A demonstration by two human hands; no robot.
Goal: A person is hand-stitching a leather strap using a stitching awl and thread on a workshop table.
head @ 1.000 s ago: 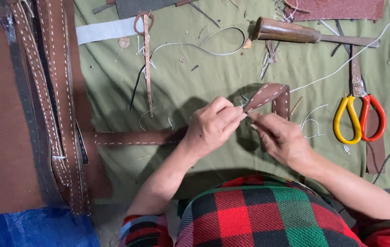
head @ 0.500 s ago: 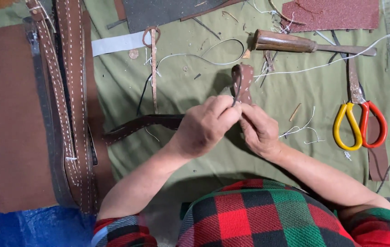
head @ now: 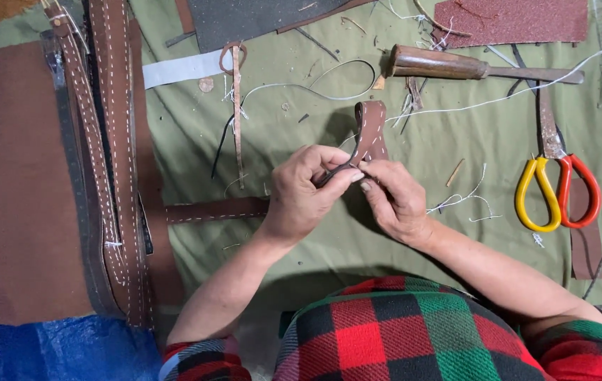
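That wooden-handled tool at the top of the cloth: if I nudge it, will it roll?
Probably somewhat: the wooden-handled tool has a rounded handle and lies flat on the green cloth. Its long metal shaft and the soft cloth may limit rolling. It likely feels heavier at the handle end.

Work surface (head: 301,233) is covered by an olive-green cloth, creased and littered with thread ends and small offcuts. A large brown sheet (head: 11,197) lies over its left part. Blue plastic sheeting (head: 47,349) shows at the lower left corner. Lighting is even, casting soft shadows. No walls, floor or windows visible.
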